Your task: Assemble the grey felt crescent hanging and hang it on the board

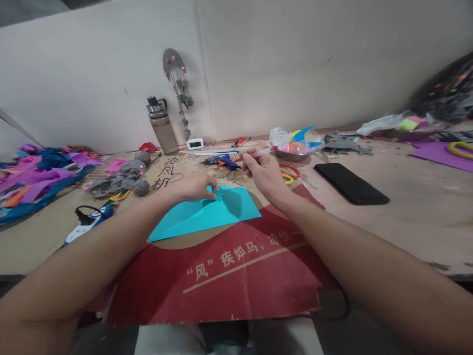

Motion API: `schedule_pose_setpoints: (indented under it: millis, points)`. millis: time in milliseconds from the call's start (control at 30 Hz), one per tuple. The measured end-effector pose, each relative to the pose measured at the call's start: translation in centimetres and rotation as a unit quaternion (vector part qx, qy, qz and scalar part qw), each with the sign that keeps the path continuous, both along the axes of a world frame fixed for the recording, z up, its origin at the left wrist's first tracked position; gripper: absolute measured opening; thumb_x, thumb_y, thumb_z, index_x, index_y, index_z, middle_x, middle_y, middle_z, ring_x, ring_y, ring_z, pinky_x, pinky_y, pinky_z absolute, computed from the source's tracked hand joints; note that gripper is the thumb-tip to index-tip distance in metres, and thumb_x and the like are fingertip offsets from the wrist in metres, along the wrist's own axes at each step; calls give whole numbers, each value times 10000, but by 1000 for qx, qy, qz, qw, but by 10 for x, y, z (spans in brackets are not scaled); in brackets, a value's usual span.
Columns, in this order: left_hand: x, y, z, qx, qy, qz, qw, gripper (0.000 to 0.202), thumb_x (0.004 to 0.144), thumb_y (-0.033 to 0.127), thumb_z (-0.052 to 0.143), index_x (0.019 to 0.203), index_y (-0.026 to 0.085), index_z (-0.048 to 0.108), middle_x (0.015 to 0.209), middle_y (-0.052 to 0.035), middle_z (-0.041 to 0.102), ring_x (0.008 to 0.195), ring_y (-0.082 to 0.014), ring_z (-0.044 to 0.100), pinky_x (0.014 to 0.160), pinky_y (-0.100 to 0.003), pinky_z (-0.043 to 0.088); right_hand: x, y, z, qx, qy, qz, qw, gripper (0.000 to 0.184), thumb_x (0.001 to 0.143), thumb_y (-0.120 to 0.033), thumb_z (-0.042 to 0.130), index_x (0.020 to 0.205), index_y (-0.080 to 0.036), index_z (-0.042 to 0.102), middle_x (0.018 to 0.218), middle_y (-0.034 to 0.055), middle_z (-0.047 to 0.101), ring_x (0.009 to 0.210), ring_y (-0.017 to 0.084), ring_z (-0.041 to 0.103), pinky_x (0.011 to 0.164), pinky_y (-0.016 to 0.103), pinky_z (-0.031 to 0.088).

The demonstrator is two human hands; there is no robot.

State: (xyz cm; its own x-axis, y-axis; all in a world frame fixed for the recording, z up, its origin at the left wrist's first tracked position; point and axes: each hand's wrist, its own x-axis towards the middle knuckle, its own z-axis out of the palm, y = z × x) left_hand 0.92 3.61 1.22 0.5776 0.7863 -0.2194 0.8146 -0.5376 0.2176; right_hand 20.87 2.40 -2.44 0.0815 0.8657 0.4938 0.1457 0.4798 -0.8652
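Note:
A turquoise sheet (236,207), which looks like felt or craft paper, lies on the cardboard in front of me. My left hand (197,187) is at its upper edge, with the fingers curled down onto the sheet and closed on it. Part of that grip is hidden. Just above the sheet's right end, my right hand (264,172) pinches a slim pen (266,150) with a whitish, translucent barrel and a red end. Behind the hands lies a blue glue gun (229,161). Orange-handled and yellow-handled scissors (290,170) sit partly behind my right hand.
Red printed cardboard (251,276) covers the table's front. A black phone (351,184) lies right, a metal bowl (297,157) behind it. Grey yarn pieces (120,177), felt scraps (48,172) and a power strip (88,224) are left. A bottle (162,130) and small clock (195,144) stand by the wall.

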Motion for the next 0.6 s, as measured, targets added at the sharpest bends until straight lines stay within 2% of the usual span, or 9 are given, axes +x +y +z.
schedule_pose_setpoints:
  millis: [100,267,333,400,433,500,600]
  points:
    - [6,1,5,-2,10,-9,1000,201,669,303,678,839,197,687,790,-23,667,731,-166,550,663,-248,352,2,2,-1,2,-8,-8,1000,221,862,-373,481,851,-177,580,683,2,570,621,112,519,568,228,400]
    - [1,7,21,-69,-12,-28,997,164,699,337,657,783,200,690,708,5,653,640,-130,525,595,-233,328,4,2,2,5,-13,-18,1000,247,867,-389,475,853,-174,597,678,6,570,614,115,516,565,232,404]
    - [-7,9,30,-62,-47,6,997,184,687,374,676,740,198,696,658,13,638,611,-124,512,573,-234,323,5,2,4,3,-3,-23,1000,254,862,-400,486,837,-175,600,672,9,569,612,119,516,565,237,410]
    - [-16,5,38,-41,-117,90,988,214,660,393,705,680,181,683,601,9,610,571,-122,494,552,-240,331,6,1,6,1,12,-30,999,263,855,-414,497,831,-175,604,663,10,566,613,123,520,570,243,421]
    - [-21,2,41,-47,-167,142,974,226,652,396,716,680,175,679,588,3,603,554,-123,494,542,-246,345,6,0,8,1,19,-34,999,266,853,-420,501,837,-176,605,659,9,565,614,125,522,575,245,426]
    - [-31,-8,43,-78,-291,236,924,252,638,398,733,691,163,660,596,-13,605,527,-124,506,522,-255,382,8,0,11,2,31,-38,999,269,850,-428,506,854,-178,606,656,6,563,618,125,528,586,250,435]
    - [-45,-28,36,-90,-418,312,848,294,571,360,792,644,146,603,597,-18,600,505,-114,530,509,-252,432,9,-1,14,10,42,-39,998,271,850,-432,506,855,-178,601,663,2,564,619,121,534,601,254,441]
